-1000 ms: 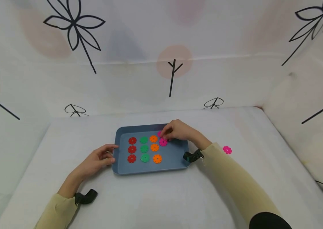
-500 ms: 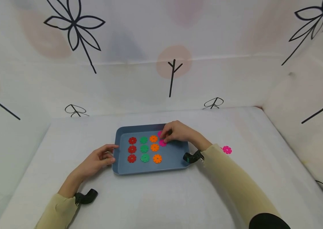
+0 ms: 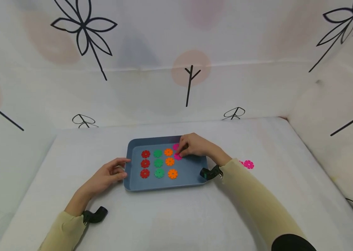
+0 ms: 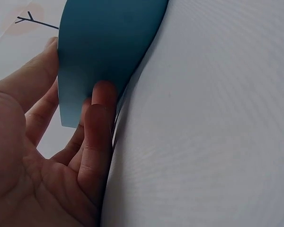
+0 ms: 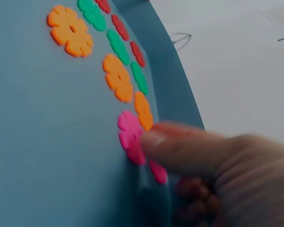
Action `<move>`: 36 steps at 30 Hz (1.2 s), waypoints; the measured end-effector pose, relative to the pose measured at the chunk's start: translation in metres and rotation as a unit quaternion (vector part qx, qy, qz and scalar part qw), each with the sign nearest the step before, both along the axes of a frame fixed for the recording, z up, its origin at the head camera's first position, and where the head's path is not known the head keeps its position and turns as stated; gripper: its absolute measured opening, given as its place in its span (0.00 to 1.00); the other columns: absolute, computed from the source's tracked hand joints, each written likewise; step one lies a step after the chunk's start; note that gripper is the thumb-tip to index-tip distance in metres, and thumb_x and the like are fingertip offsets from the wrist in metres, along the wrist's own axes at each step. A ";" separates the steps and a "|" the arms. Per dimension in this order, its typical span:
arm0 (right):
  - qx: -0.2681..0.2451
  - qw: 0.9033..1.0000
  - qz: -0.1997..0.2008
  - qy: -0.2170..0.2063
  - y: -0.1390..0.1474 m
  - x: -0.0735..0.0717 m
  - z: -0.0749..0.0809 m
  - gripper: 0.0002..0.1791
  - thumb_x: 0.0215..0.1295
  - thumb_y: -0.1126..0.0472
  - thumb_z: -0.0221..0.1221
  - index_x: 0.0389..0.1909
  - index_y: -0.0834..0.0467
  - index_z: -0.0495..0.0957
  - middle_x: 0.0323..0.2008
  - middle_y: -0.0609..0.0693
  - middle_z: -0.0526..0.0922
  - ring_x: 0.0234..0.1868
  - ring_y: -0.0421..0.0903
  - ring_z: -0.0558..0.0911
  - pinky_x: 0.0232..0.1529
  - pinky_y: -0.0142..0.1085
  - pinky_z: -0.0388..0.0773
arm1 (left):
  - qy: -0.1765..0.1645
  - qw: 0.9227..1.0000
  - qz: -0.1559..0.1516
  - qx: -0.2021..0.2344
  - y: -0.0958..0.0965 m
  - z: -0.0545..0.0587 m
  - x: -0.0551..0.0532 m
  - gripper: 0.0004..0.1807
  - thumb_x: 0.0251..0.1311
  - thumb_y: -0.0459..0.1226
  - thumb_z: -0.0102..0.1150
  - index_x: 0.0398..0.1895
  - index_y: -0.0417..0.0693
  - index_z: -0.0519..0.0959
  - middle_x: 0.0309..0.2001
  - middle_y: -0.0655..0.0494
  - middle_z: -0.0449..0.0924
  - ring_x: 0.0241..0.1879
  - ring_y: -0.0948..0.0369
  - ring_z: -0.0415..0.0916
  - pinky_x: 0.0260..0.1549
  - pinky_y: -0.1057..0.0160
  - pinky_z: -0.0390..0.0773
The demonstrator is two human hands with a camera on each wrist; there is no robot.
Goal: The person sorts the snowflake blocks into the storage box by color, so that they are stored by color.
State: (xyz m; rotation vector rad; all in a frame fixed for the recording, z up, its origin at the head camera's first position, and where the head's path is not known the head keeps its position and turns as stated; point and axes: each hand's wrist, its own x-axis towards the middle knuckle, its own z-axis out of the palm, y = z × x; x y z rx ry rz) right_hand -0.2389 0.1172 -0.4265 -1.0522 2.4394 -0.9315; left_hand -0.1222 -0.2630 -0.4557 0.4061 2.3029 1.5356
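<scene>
Flower-shaped plastic discs lie in columns on a blue-grey tray: red, green and orange. My right hand pinches a pink disc in the column right of the orange ones, low over the tray floor. Its thumb covers part of that disc in the right wrist view. Just beyond it lies another pink disc, partly hidden by the fingers. My left hand holds the tray's left rim, its curled fingers against the outer wall in the left wrist view.
On the white-covered table, right of the tray, lies a loose pink disc. Beside it, another pink piece shows partly from behind the right sleeve. Patterned white cloth walls stand behind and at both sides.
My right hand has shifted slightly toward me and to the right with the pink disc. A second pink piece has come into sight beside the right sleeve. The left hand stays at the rim.
</scene>
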 end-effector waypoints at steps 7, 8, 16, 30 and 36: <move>-0.090 0.995 -0.012 -0.046 0.010 0.001 0.013 0.09 0.60 0.67 0.68 0.42 0.61 0.88 0.40 0.51 0.84 0.36 0.47 0.77 0.39 0.38 0.74 | -0.008 1.000 0.005 -0.011 0.002 0.001 -0.002 0.29 0.66 0.39 0.64 0.68 0.43 0.69 0.56 0.40 0.67 0.42 0.56 0.78 0.40 0.66 0.76; -0.096 0.994 -0.015 -0.047 0.012 0.000 0.015 0.09 0.60 0.67 0.68 0.43 0.62 0.88 0.40 0.52 0.84 0.37 0.47 0.78 0.39 0.37 0.75 | -0.007 1.000 0.004 -0.011 0.002 0.001 -0.002 0.29 0.66 0.38 0.64 0.68 0.42 0.69 0.56 0.39 0.67 0.42 0.56 0.78 0.40 0.66 0.76; -0.106 0.991 -0.063 -0.046 0.044 0.002 0.033 0.11 0.63 0.67 0.66 0.46 0.63 0.86 0.45 0.54 0.85 0.43 0.48 0.80 0.45 0.40 0.75 | -0.011 1.000 0.007 -0.005 0.001 0.001 0.001 0.29 0.66 0.37 0.63 0.68 0.41 0.68 0.56 0.39 0.67 0.41 0.57 0.78 0.40 0.66 0.76; 0.002 0.972 -0.230 -0.038 0.174 0.034 0.013 0.17 0.67 0.59 0.64 0.55 0.59 0.81 0.48 0.54 0.82 0.47 0.51 0.77 0.48 0.39 0.76 | -0.010 1.000 0.006 -0.006 0.003 0.000 -0.002 0.29 0.66 0.38 0.64 0.68 0.43 0.68 0.56 0.41 0.67 0.42 0.57 0.78 0.42 0.66 0.77; 0.018 0.967 -0.246 -0.060 0.221 0.055 -0.005 0.14 0.63 0.62 0.67 0.49 0.61 0.83 0.41 0.52 0.82 0.41 0.48 0.76 0.39 0.32 0.76 | -0.012 1.000 0.013 -0.018 0.002 0.002 -0.001 0.29 0.65 0.39 0.64 0.68 0.44 0.69 0.57 0.41 0.67 0.42 0.55 0.78 0.40 0.66 0.76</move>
